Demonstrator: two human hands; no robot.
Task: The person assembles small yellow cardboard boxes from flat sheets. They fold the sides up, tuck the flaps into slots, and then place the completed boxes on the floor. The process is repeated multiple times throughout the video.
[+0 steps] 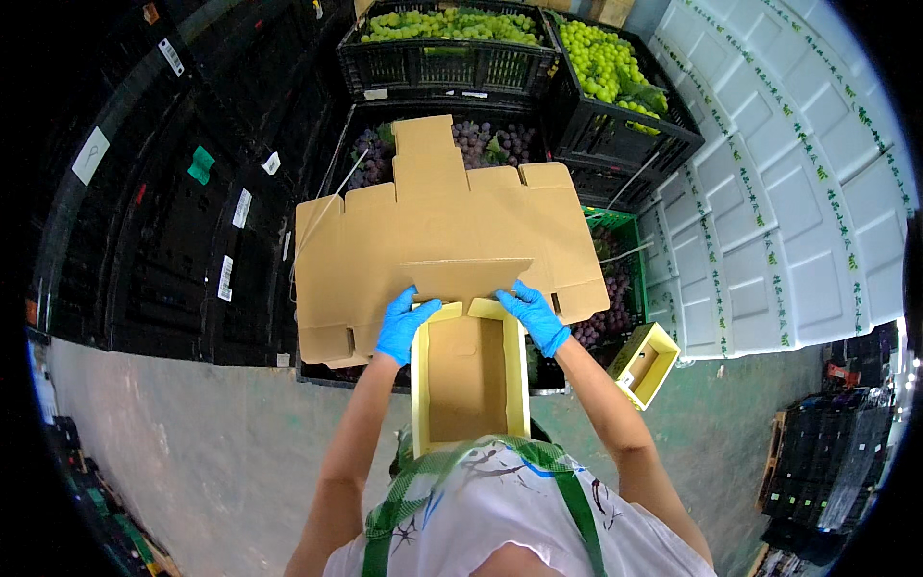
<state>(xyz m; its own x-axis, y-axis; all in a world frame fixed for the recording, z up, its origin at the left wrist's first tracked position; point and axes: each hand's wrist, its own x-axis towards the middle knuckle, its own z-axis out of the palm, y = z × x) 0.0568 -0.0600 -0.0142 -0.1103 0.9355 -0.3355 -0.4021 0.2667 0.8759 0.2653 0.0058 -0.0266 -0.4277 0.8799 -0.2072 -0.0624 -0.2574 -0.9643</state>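
Observation:
A small cardboard box (467, 385) with pale yellow side walls and a brown inside lies open in front of my body. Its far panel (467, 279) stands raised, and two short corner flaps bend inward below it. My left hand (404, 325), in a blue glove, grips the far left corner with the fingers along the panel. At the far right corner my right hand (536, 317), gloved too, holds the flap and panel edge. Beyond the box rests a flat brown cardboard blank (433, 226) with cut tabs.
Purple grapes (490, 142) fill crates beneath the blank. Behind stand black crates of green grapes (601, 60). Stacked black crates (183, 183) rise on the left, white foam boxes (769, 183) on the right. Another yellow box (646, 365) sits at right, above the concrete floor (212, 433).

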